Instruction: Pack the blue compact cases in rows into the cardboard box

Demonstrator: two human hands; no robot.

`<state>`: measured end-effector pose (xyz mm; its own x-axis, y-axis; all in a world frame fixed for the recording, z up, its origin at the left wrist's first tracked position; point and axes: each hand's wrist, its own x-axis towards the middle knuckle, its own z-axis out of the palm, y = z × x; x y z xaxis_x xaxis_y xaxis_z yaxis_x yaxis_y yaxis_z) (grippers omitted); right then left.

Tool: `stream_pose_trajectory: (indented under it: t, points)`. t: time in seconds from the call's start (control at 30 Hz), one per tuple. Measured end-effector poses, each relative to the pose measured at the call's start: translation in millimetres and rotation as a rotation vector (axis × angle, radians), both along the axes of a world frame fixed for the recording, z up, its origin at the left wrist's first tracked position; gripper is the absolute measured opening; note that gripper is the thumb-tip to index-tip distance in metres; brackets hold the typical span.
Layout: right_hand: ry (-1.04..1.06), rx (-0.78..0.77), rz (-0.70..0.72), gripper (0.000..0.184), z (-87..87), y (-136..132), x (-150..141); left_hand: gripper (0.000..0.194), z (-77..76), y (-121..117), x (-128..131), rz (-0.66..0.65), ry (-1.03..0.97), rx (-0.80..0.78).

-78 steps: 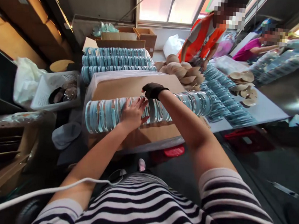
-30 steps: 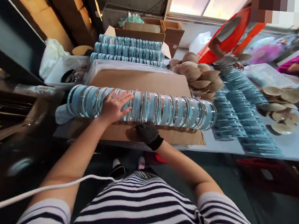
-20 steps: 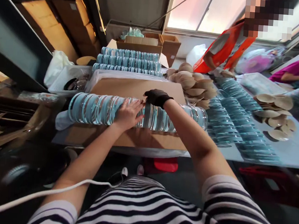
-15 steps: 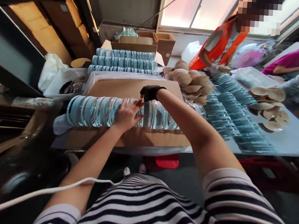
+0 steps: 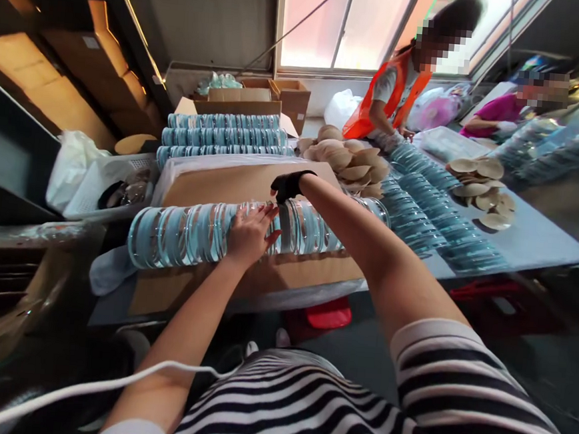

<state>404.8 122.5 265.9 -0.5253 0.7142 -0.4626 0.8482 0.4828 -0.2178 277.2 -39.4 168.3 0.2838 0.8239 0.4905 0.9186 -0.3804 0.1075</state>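
A long row of round glass lids [image 5: 195, 233], standing on edge and pale blue, lies across brown cardboard in front of me. My bare left hand [image 5: 252, 237] rests on top of the row's middle, fingers stretched out and thumb apart. Just right of it, my right hand [image 5: 288, 186] in a black glove bends down over the top of the row. Its fingers are curled, and what they hold, if anything, is hidden. Below the glove shows a dark grey upright band [image 5: 283, 226] between the lids.
More lid rows [image 5: 226, 135] stand behind, and others [image 5: 421, 200] lie on the right-hand table. Tan rounded pieces [image 5: 344, 158] are heaped beside them. A white basket [image 5: 116, 183] sits left. A person in an orange vest [image 5: 389, 94] works at the back; another person sits far right.
The view has turned to the right, so the scene sits farther left and the row tilts more. Both hands stay at nearly the same place on the row.
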Motion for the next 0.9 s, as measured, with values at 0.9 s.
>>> stream_pose_trajectory:
  t: [0.9]
  points:
    - [0.208,0.501,-0.013,0.041,-152.3,-182.4,59.5,0.053,9.1,-3.5,-4.8,-0.023,-0.041,-0.021]
